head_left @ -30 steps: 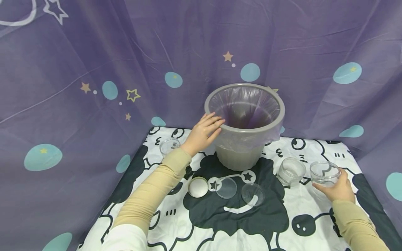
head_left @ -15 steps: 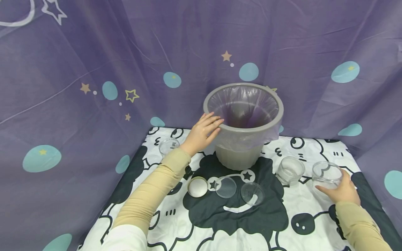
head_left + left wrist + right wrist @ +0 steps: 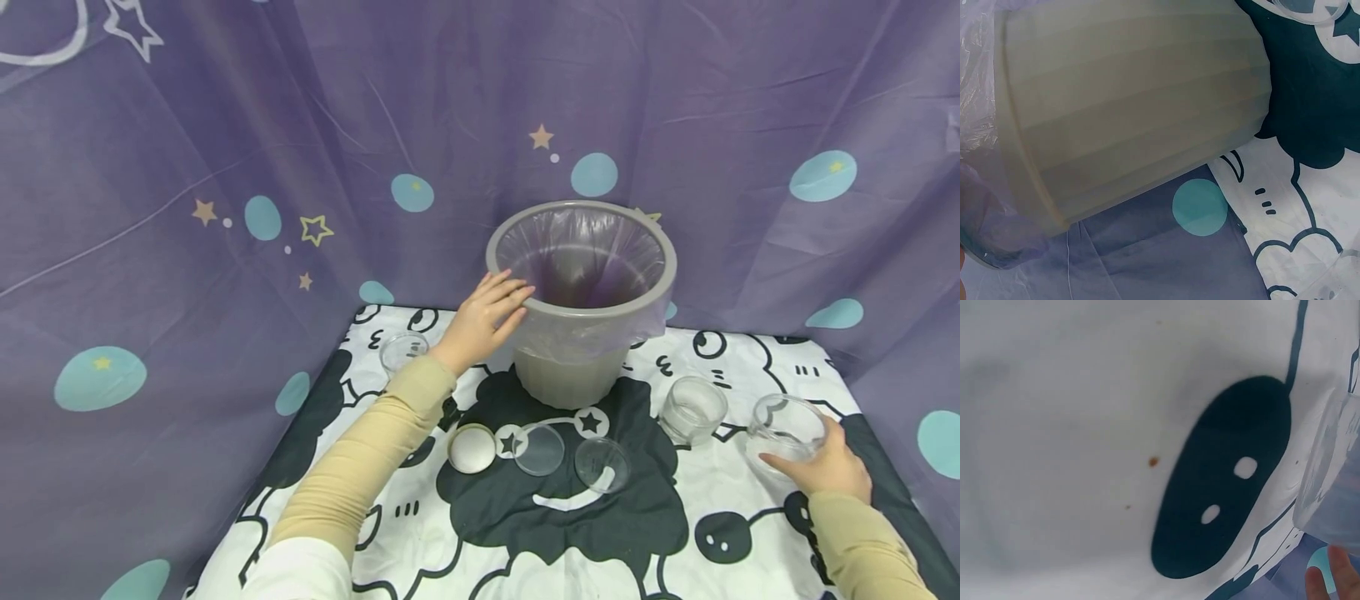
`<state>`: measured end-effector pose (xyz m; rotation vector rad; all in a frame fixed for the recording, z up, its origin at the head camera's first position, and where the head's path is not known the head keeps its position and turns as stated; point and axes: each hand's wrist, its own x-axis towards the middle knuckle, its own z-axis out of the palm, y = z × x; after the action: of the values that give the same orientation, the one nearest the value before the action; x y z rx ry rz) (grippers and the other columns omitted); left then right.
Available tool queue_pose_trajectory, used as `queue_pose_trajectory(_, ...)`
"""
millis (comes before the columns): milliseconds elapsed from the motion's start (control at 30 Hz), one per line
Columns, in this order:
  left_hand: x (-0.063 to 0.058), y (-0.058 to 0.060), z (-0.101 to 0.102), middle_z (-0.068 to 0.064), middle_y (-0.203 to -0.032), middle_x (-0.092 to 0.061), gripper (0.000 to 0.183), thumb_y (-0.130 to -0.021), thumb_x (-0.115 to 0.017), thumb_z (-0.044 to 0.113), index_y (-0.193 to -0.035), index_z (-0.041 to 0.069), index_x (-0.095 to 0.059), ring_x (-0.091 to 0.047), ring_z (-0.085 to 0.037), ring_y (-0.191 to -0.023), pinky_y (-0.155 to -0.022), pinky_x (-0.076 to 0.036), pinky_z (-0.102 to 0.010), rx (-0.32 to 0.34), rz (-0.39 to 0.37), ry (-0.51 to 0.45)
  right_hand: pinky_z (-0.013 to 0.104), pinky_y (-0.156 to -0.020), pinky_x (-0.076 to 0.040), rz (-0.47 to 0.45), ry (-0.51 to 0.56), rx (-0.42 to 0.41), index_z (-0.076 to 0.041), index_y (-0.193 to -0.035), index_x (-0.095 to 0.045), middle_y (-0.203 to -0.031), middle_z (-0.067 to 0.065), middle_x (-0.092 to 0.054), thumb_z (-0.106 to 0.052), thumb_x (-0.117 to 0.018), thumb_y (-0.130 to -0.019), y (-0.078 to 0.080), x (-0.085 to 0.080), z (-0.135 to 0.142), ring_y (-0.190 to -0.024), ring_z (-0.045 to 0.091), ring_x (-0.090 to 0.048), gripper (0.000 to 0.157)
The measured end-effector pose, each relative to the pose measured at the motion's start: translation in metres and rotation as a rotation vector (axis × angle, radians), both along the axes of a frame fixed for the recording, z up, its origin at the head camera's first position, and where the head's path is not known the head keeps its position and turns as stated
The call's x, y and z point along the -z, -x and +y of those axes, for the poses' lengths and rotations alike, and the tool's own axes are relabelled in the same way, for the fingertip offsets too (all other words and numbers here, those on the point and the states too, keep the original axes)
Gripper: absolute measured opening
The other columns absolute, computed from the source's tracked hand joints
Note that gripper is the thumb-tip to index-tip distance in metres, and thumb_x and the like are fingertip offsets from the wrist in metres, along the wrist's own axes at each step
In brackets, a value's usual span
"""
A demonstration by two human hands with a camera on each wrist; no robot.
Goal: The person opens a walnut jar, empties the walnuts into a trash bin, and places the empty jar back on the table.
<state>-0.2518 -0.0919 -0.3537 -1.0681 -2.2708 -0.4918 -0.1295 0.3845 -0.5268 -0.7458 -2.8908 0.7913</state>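
My left hand (image 3: 483,321) rests with straight fingers on the near-left rim of a grey trash bin (image 3: 573,383) lined with a clear bag. The left wrist view shows the bin's ribbed wall, with the hand almost wholly out of frame. On the far right, my right hand (image 3: 832,467) holds a clear round jar (image 3: 783,429) without a lid, its thumb at the near side and fingers round the right. In the right wrist view, fingertips (image 3: 1338,575) show beside the jar (image 3: 1329,481), close over the cloth.
A second clear jar (image 3: 693,408) stands left of the held one. In front of the bin lie a white disc (image 3: 472,448) with a gold rim and two clear discs, one (image 3: 538,450) beside the other (image 3: 603,465). Another clear round piece (image 3: 403,352) is behind my left forearm.
My right hand has drawn the clear jar a little to the right and towards me, away from the second jar. My left hand has stayed on the bin's rim.
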Motion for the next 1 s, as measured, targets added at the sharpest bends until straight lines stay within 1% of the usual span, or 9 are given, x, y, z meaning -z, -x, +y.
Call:
queue_pose_trajectory(133, 0.001, 0.001, 0.0, -0.01, -0.127, -0.06, 0.033, -0.096, -0.056, 0.019, -0.126, 0.008, -0.061, -0.043, -0.03, -0.133, -0.113, -0.027, -0.05, 0.0, -0.003, 0.002, 0.063, -0.089, -0.038, -0.035, 0.024, 0.025, -0.003, -0.149, -0.008, -0.124, 0.049, -0.035, -0.05, -0.081, -0.063, -0.002, -0.001, 0.002, -0.108, 0.063, -0.04, 0.122)
queue_pose_trajectory(267, 0.001, 0.001, 0.0, -0.01, -0.127, -0.06, 0.033, -0.096, -0.056, 0.02, -0.127, 0.009, -0.061, -0.042, -0.03, -0.133, -0.115, -0.026, -0.047, -0.006, -0.008, 0.004, 0.064, -0.088, -0.039, -0.067, 0.047, 0.046, -0.005, -0.15, -0.002, -0.124, 0.05, -0.034, -0.05, -0.081, -0.064, -0.003, 0.0, 0.003, -0.108, 0.064, -0.039, 0.125)
queue_pose_trajectory(500, -0.001, 0.001, 0.0, -0.011, -0.127, -0.061, 0.033, -0.095, -0.057, 0.019, -0.126, 0.008, -0.061, -0.044, -0.031, -0.132, -0.114, -0.027, -0.048, 0.001, -0.001, -0.004, 0.064, -0.087, -0.04, -0.08, 0.058, 0.057, -0.007, -0.15, 0.002, -0.126, 0.05, -0.033, -0.051, -0.08, -0.066, -0.009, 0.0, 0.006, -0.109, 0.064, -0.039, 0.126)
queue_pose_trajectory(567, -0.001, 0.001, 0.0, -0.011, -0.127, -0.06, 0.033, -0.095, -0.056, 0.019, -0.127, 0.008, -0.061, -0.043, -0.031, -0.132, -0.114, -0.027, -0.048, 0.0, -0.005, -0.004, 0.064, -0.086, -0.04, -0.075, 0.063, 0.057, -0.007, -0.151, 0.003, -0.126, 0.049, -0.034, -0.052, -0.079, -0.066, -0.011, 0.001, 0.007, -0.108, 0.063, -0.04, 0.126)
queue_pose_trajectory(800, -0.001, 0.001, 0.0, -0.011, -0.127, -0.06, 0.033, -0.096, -0.056, 0.019, -0.127, 0.009, -0.061, -0.042, -0.03, -0.133, -0.114, -0.026, -0.048, -0.003, -0.01, -0.001, 0.064, -0.085, -0.039, -0.045, 0.056, 0.049, -0.007, -0.151, 0.0, -0.127, 0.038, -0.04, -0.051, -0.078, -0.069, -0.016, -0.001, 0.008, -0.107, 0.06, -0.041, 0.121)
queue_pose_trajectory(1000, 0.0, 0.002, 0.0, -0.011, -0.126, -0.061, 0.033, -0.095, -0.057, 0.019, -0.126, 0.009, -0.061, -0.043, -0.031, -0.132, -0.113, -0.028, -0.05, 0.005, 0.006, -0.008, 0.066, -0.089, -0.037, -0.031, 0.018, 0.01, -0.002, -0.15, -0.003, -0.131, 0.038, -0.037, -0.05, -0.078, -0.069, -0.019, -0.005, 0.011, -0.11, 0.059, -0.038, 0.12)
